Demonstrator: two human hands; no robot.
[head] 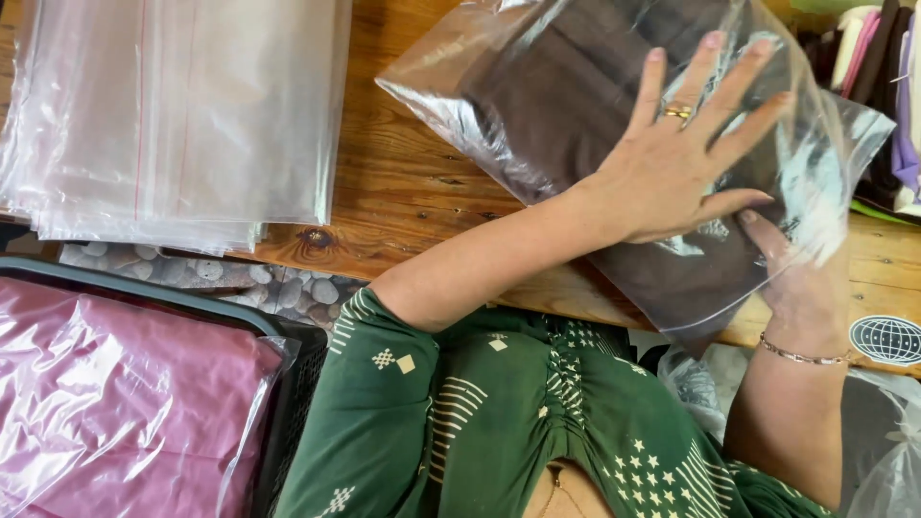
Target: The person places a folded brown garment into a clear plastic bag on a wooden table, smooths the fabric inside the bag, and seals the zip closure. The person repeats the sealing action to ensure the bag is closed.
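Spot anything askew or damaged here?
Nothing damaged or spilled. The clear bag of dark brown cloth lies at an angle and overhangs the wooden table's near edge, pressed flat by the left hand, with the right hand at its open end.

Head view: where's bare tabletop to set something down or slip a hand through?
Bare wood runs as a strip on the table between the stack of empty clear bags and the bagged brown cloth. The right side is crowded: both hands on that bag, folded cloths at the edge.

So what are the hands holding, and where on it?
A clear plastic bag with dark brown cloth inside: left hand presses flat on top, right hand grips its near open edge.
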